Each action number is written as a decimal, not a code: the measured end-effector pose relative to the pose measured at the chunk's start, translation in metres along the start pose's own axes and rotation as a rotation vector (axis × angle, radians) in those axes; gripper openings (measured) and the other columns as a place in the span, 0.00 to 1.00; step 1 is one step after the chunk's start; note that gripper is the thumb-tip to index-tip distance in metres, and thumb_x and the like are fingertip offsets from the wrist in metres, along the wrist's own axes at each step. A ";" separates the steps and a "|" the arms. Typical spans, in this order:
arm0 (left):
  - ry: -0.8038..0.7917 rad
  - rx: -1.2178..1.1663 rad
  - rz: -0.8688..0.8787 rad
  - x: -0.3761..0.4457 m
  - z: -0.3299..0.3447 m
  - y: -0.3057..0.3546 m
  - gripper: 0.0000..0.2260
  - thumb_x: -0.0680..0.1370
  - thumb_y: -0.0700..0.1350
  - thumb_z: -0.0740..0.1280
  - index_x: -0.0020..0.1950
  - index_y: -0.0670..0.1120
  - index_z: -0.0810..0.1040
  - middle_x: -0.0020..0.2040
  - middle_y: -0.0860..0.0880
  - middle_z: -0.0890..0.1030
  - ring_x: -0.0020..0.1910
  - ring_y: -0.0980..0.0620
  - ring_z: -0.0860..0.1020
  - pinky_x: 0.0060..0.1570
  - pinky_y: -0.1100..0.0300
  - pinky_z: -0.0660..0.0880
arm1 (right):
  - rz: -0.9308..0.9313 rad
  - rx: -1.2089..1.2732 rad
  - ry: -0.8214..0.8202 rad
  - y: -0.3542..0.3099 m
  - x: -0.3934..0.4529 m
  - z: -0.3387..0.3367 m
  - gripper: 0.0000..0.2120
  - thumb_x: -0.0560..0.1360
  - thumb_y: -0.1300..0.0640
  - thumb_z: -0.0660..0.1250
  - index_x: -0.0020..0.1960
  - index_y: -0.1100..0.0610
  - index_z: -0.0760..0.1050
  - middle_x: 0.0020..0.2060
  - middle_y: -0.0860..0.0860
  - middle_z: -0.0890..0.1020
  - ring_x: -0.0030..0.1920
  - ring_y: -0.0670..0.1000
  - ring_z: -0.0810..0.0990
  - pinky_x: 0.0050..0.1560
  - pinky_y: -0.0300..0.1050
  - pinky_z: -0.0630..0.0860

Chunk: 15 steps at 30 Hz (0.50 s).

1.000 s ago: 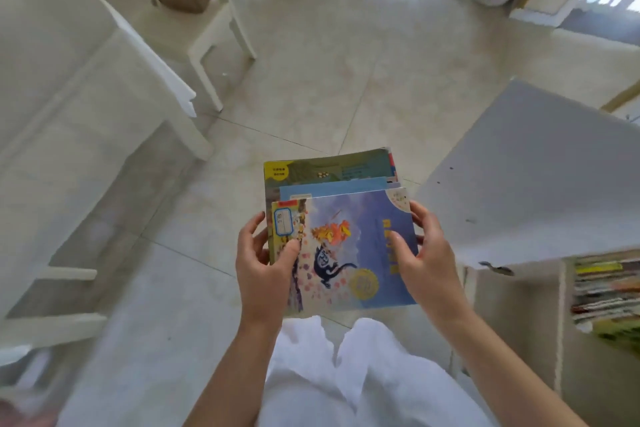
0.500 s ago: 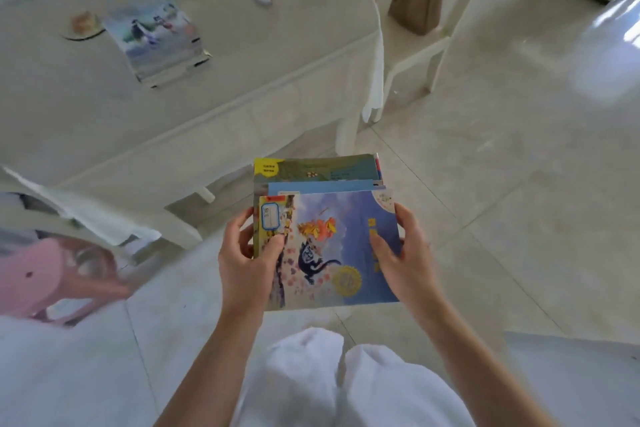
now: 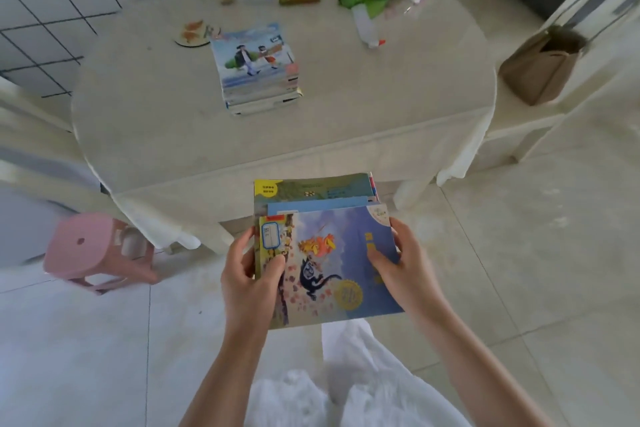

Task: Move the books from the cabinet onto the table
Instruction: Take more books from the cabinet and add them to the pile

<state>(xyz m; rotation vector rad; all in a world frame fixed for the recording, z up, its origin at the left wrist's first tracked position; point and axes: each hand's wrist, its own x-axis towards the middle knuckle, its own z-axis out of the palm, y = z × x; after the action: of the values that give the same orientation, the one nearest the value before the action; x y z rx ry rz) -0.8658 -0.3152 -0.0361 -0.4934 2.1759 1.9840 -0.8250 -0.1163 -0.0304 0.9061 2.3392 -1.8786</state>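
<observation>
I hold a small bundle of thin picture books [image 3: 325, 253] in both hands, over the floor just short of the table's near edge. The top book has a blue cover with a dark cat and an orange bird. My left hand [image 3: 247, 274] grips the bundle's left edge, thumb on the cover. My right hand [image 3: 401, 270] grips the right edge. A stack of books [image 3: 256, 69] lies on the cream-clothed table [image 3: 346, 121], near its middle. The cabinet is out of view.
A pink stool [image 3: 93, 250] stands on the floor at the left, beside the table. A white chair with a tan bag [image 3: 540, 69] is at the right. Bottles, a tissue box, green bags and a coaster crowd the table's far side by the tiled wall.
My view has swung from the cabinet and floor to face the table, which now lies straight ahead. The bundle stays in both hands, held the same way.
</observation>
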 end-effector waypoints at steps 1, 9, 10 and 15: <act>0.022 -0.011 -0.002 0.008 0.009 0.005 0.23 0.75 0.34 0.69 0.67 0.51 0.72 0.51 0.49 0.85 0.49 0.49 0.84 0.49 0.45 0.81 | -0.008 -0.012 -0.025 -0.006 0.016 -0.004 0.19 0.76 0.63 0.66 0.65 0.51 0.71 0.51 0.44 0.83 0.48 0.48 0.83 0.49 0.58 0.81; 0.211 -0.091 0.010 0.106 0.069 0.048 0.23 0.75 0.33 0.69 0.62 0.55 0.73 0.51 0.48 0.85 0.50 0.49 0.84 0.48 0.46 0.81 | -0.076 -0.121 -0.200 -0.073 0.165 -0.003 0.22 0.75 0.62 0.67 0.68 0.50 0.68 0.56 0.45 0.81 0.54 0.51 0.82 0.53 0.61 0.79; 0.206 -0.088 0.021 0.106 0.072 0.056 0.23 0.75 0.32 0.69 0.63 0.55 0.73 0.51 0.48 0.85 0.49 0.50 0.84 0.47 0.47 0.82 | -0.069 -0.114 -0.208 -0.081 0.167 -0.005 0.22 0.75 0.63 0.66 0.67 0.50 0.69 0.55 0.46 0.81 0.52 0.51 0.82 0.52 0.61 0.79; 0.234 -0.065 0.083 0.146 0.074 0.070 0.23 0.74 0.31 0.69 0.63 0.53 0.73 0.51 0.51 0.84 0.48 0.55 0.84 0.45 0.56 0.82 | 0.045 0.026 -0.276 -0.104 0.204 0.010 0.18 0.77 0.67 0.63 0.63 0.53 0.74 0.50 0.51 0.85 0.46 0.51 0.85 0.44 0.52 0.83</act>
<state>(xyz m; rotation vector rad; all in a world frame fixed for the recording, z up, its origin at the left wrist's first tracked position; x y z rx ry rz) -1.0342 -0.2574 -0.0274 -0.6876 2.3058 2.1424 -1.0443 -0.0503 -0.0121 0.6463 2.1215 -1.8825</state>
